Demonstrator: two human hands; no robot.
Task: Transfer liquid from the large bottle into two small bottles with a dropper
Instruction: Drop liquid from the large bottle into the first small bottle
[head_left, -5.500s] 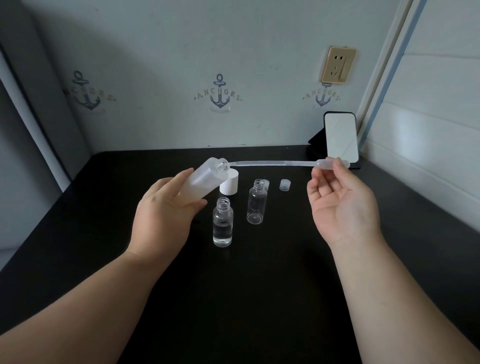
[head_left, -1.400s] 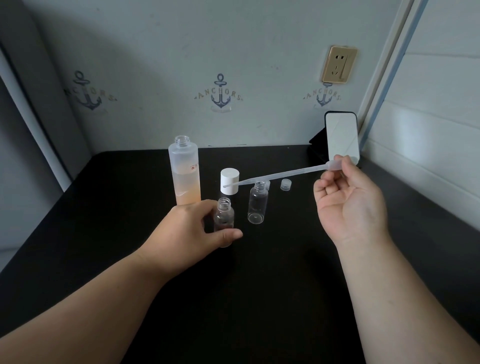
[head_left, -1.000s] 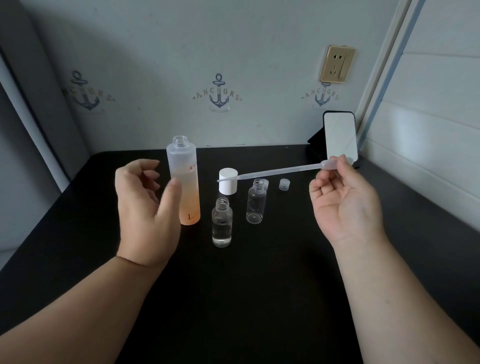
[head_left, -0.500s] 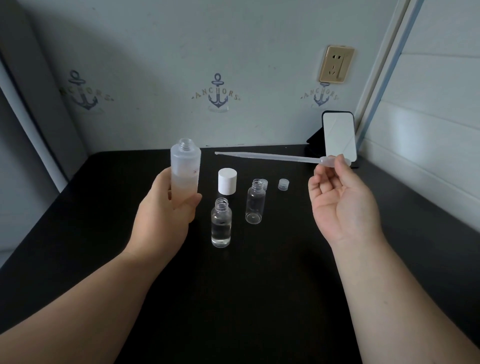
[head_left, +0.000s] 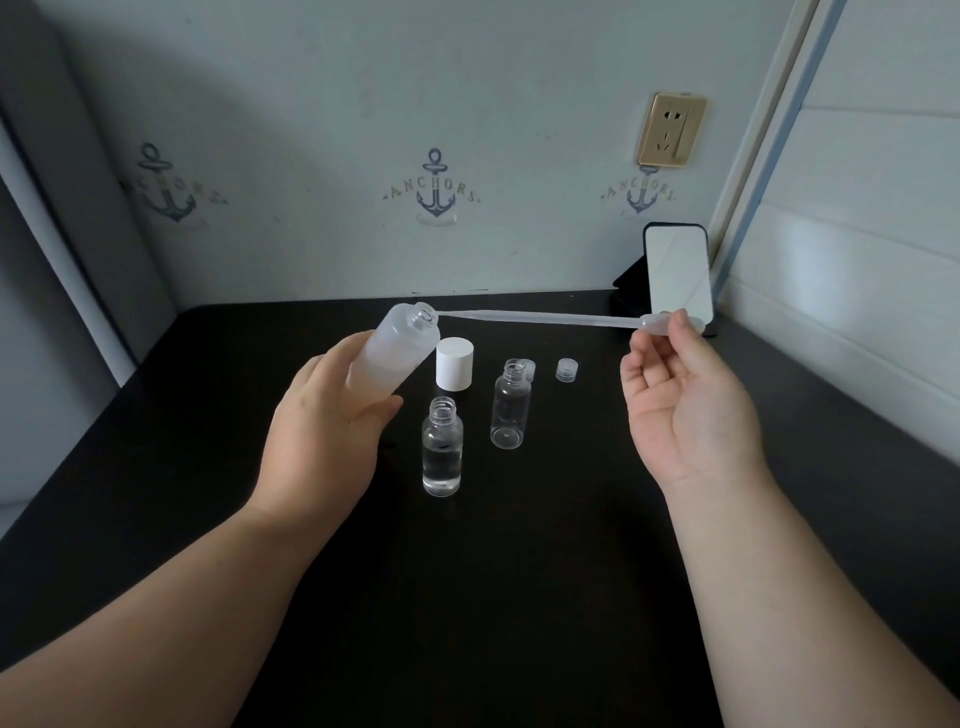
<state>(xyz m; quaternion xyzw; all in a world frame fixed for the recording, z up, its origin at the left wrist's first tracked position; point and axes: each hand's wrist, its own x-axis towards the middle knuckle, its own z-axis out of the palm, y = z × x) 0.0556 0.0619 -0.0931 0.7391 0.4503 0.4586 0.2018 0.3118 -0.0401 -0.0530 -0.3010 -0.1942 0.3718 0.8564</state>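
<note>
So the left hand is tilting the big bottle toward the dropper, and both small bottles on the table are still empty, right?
Not quite. The head view shows the nearer small bottle already holds clear liquid; only the farther small bottle looks empty. The rest stands: the left hand tilts the large bottle toward the dropper.

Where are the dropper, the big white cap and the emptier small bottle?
dropper (head_left: 540, 316), head view, mid-stem.
big white cap (head_left: 454, 362), head view, its side.
emptier small bottle (head_left: 510, 410), head view, its clear body.

The white cap (head_left: 454, 362) stands on the table (head_left: 519, 597). Before it stands one small bottle (head_left: 442, 448); another small bottle (head_left: 511, 403) stands to its right. A small lid (head_left: 567, 370) lies farther right.
</note>
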